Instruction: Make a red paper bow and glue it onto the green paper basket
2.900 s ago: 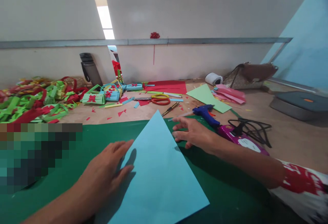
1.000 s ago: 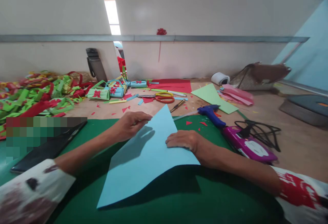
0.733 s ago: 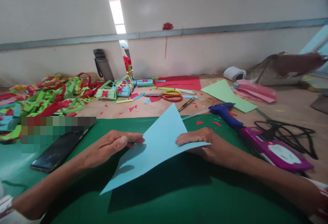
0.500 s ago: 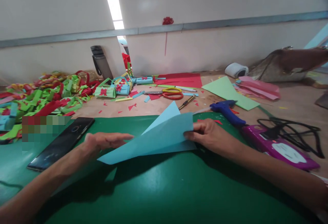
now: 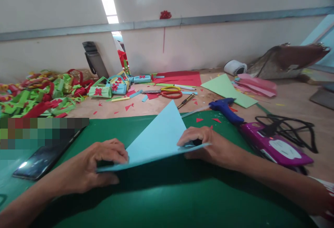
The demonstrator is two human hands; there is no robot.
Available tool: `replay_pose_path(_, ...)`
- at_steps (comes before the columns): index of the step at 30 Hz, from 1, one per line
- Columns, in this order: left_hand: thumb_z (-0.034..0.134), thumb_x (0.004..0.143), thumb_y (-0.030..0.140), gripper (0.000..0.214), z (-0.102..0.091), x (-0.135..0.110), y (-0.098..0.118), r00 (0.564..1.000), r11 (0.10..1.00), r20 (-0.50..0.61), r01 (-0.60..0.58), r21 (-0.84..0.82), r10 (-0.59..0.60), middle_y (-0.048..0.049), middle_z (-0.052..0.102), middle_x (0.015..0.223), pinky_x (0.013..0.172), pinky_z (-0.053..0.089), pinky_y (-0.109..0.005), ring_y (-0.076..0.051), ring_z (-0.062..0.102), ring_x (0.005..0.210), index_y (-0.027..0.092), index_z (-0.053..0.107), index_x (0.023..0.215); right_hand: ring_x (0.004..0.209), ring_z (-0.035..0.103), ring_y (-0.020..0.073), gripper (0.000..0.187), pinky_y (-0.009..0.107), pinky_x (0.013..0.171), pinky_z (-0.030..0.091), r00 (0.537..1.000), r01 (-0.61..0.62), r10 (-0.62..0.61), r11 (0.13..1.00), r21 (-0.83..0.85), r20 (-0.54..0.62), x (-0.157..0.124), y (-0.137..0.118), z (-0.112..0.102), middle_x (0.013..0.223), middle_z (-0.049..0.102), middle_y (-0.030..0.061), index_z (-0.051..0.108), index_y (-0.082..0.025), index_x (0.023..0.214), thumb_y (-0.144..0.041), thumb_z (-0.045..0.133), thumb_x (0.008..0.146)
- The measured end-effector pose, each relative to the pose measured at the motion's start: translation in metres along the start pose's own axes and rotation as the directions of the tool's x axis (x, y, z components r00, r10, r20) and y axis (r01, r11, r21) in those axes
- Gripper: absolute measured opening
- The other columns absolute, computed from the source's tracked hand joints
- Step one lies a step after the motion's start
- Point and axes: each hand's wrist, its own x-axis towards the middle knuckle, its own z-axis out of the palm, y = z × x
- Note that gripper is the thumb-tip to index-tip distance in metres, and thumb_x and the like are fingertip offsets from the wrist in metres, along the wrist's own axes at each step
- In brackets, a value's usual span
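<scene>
A folded sheet of light blue paper (image 5: pixel 160 134) is held a little above the green mat (image 5: pixel 167 200), its pointed corner away from me and its long edge towards me. My left hand (image 5: pixel 105 163) grips the left end, fingers on top and thumb underneath. At the opposite end my right hand (image 5: pixel 202 144) pinches the paper near its right corner, with the thumb below the edge. Beyond the paper lie a cutter knife (image 5: pixel 185 101) and scissors with red and yellow handles (image 5: pixel 171 91).
A blue glue gun (image 5: pixel 226 110) and a magenta power strip (image 5: pixel 276 144) with black cable lie right. At left are a phone (image 5: pixel 49 155) and a heap of coloured paper pieces (image 5: pixel 39 96). A bottle (image 5: pixel 95 61) stands behind; green paper (image 5: pixel 228 90) lies back right.
My left hand has moved from beside the paper to gripping its left end. The paper has turned so its fold faces me and its point lies away. The view has shifted slightly right.
</scene>
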Motion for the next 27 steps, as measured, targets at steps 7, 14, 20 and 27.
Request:
replay_pose_path(7,0.048,0.090,0.024,0.014,0.002,0.001,0.009,0.992,0.997,0.102,0.069,-0.016,-0.067,-0.0042,0.059,0.105,0.084,0.043,-0.027,-0.017,0.054,0.095,0.020,0.057,0.081,0.070,0.058,0.0141,0.008,0.023,0.064,0.042,1.000,-0.006,0.005,0.998,-0.055,-0.009,-0.001,-0.001,0.002,0.078,0.064,-0.0043,0.062,-0.021,0.072,-0.022,0.059,0.079)
replay_pose_path(14,0.049,0.086,0.037,0.027,0.008,0.013,0.008,0.947,0.941,-0.055,0.306,-0.142,-0.316,0.0042,0.047,0.064,0.054,0.037,-0.021,-0.012,0.045,0.058,0.019,0.046,0.067,0.061,0.050,0.0134,0.029,0.025,0.059,0.037,0.994,-0.064,0.049,0.985,-0.163,-0.095,0.001,-0.001,0.005,0.066,0.054,-0.0038,0.045,-0.021,0.060,-0.035,0.049,0.085)
replay_pose_path(20,0.045,0.086,0.040,0.040,0.014,0.018,0.000,0.936,0.951,-0.176,0.308,-0.004,-0.304,0.0037,0.043,0.059,0.064,0.038,-0.025,-0.012,0.043,0.059,0.019,0.036,0.053,0.065,0.047,0.0177,0.036,0.033,0.069,0.037,0.958,-0.231,0.140,0.892,-0.389,-0.250,0.005,0.005,0.008,0.064,0.051,0.0003,0.034,-0.022,0.052,-0.040,0.049,0.080)
replay_pose_path(27,0.046,0.085,0.044,0.042,0.010,0.019,0.001,0.935,0.951,-0.183,0.308,-0.011,-0.305,0.0009,0.048,0.067,0.071,0.039,-0.029,-0.018,0.048,0.073,0.019,0.041,0.052,0.076,0.049,0.0237,0.041,0.040,0.077,0.037,0.943,-0.290,0.171,0.841,-0.457,-0.284,0.009,0.007,0.011,0.071,0.052,0.0048,0.031,-0.023,0.048,-0.044,0.048,0.079)
